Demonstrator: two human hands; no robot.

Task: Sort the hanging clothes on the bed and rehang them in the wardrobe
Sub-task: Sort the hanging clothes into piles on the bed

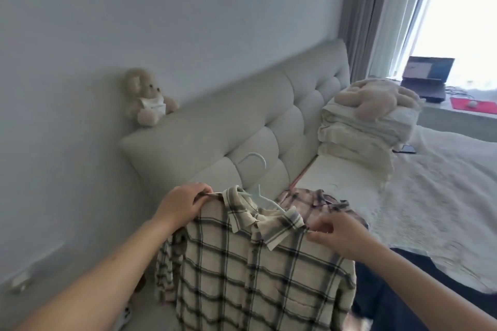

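- The left hand (183, 203) and right hand (336, 234) each pinch a shoulder of the plaid shirt (250, 271), fingers curled tight on the cloth.
- The shirt hangs on a pale hanger (258, 188), just in front of the headboard (228, 129).
- Risk: uneven pulling could slip the shirt off one hanger arm.

The plaid shirt (255, 277) runs off the bottom edge. The hanger's (258, 191) arms hide inside it. The laptop (427, 72) screen is too blurry to read.
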